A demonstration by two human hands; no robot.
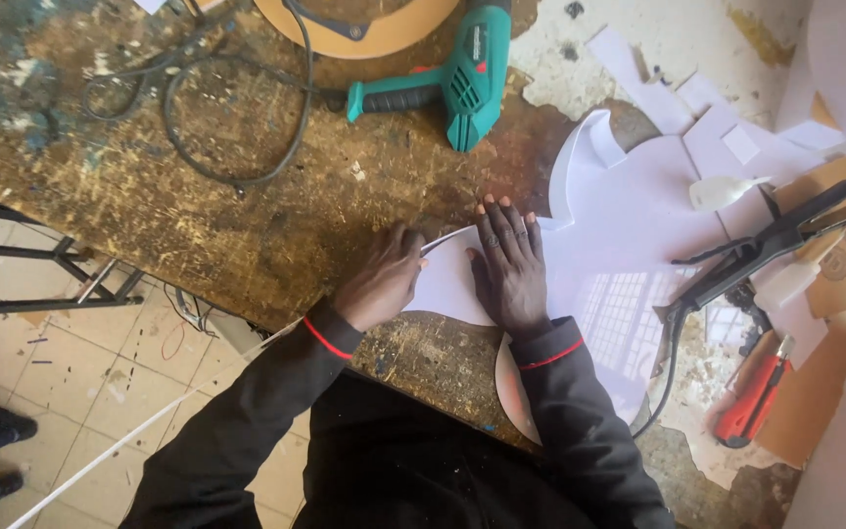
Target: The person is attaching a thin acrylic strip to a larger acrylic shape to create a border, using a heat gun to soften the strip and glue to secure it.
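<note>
Near the worktop's (198,225) front edge, the left hand (379,284) is curled closed around a thin white strip (447,238) that bends along the edge of a flat, glossy white cut-out sheet (629,245) with curved lobes. The right hand (509,264) lies open and flat on that sheet, fingers spread and pressing it down. Toward the back edge a teal heat gun (462,73) lies beside its coiled black cable (227,108), while black pliers (775,245) and a red utility knife (756,402) rest toward the right edge.
</note>
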